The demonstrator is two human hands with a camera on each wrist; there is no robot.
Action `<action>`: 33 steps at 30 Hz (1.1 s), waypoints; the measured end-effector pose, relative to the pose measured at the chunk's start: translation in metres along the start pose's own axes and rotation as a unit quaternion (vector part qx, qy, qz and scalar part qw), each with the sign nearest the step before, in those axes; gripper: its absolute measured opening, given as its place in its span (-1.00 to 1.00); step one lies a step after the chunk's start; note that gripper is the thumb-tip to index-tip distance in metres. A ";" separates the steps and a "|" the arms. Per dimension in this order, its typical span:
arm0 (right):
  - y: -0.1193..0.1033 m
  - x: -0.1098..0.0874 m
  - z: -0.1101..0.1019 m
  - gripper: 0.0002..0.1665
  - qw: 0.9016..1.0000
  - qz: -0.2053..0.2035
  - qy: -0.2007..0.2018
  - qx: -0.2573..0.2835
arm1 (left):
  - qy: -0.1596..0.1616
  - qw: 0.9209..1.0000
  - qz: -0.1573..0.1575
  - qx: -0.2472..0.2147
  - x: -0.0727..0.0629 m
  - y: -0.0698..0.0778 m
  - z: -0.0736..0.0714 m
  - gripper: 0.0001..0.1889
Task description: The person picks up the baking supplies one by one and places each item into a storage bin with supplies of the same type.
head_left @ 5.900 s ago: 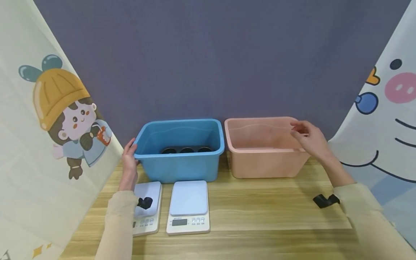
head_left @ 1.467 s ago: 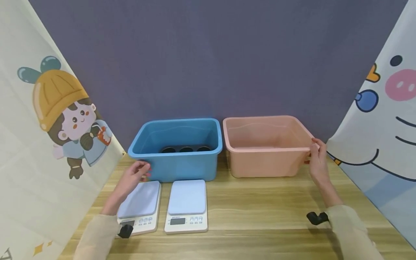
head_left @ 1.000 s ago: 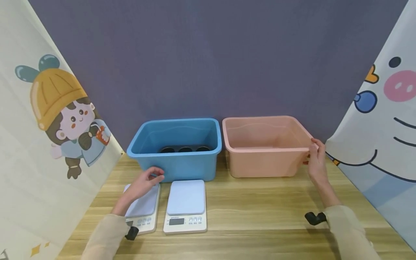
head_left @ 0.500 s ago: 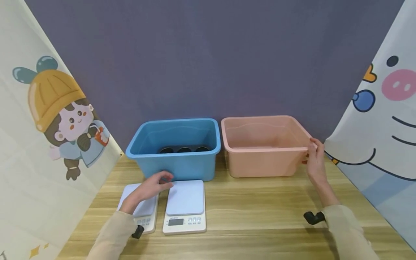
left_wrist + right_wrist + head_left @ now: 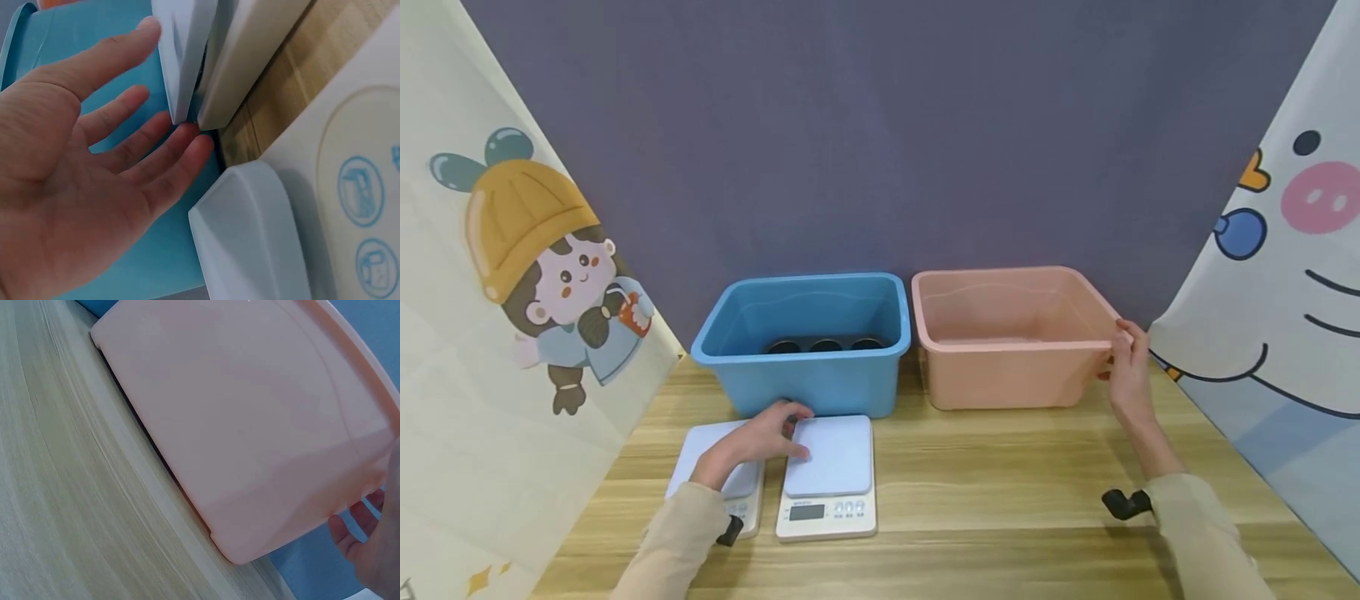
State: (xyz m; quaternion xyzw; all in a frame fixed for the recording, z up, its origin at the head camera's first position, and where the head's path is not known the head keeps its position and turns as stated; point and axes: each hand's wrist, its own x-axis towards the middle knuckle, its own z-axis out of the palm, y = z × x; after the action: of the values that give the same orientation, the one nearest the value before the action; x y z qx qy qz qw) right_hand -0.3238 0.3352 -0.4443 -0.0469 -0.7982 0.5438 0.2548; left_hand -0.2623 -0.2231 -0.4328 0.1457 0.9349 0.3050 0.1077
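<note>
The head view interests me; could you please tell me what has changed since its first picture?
The left hand let go of the blue bin and moved right and nearer, to the left edge of the right-hand scale. The right hand came down from above the pink bin and now grips its right rim. Both scales look unmoved.

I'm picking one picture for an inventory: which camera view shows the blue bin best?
The head view: the blue bin shows there with its full rim and some of its inside. The left wrist view shows part of it behind the left hand; the right wrist view, only a blue bit at the top edge.
</note>
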 end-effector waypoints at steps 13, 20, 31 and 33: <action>-0.002 -0.003 -0.005 -0.42 1.000 0.003 -0.006 -0.002 | -0.016 1.000 -0.019 0.003 0.002 0.009 0.014 -0.30; -0.024 -0.014 -0.007 -0.42 1.000 -0.014 -0.016 0.017 | -0.053 0.998 -0.024 0.000 0.006 0.016 0.023 -0.14; -0.009 -0.008 -0.005 -0.44 1.000 -0.011 -0.008 0.019 | -0.060 0.997 -0.034 0.038 0.008 0.033 0.029 -0.12; -0.002 -0.004 -0.004 -0.44 1.000 -0.014 -0.009 0.017 | -0.060 0.997 -0.032 0.045 0.009 0.034 0.030 -0.12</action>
State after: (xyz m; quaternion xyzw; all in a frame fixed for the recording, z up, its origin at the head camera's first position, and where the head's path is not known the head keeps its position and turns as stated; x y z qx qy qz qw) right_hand -0.3179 0.3362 -0.4430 -0.0267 -0.7915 0.5542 0.2562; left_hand -0.2547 -0.1782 -0.4369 0.1383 0.9438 0.2501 0.1662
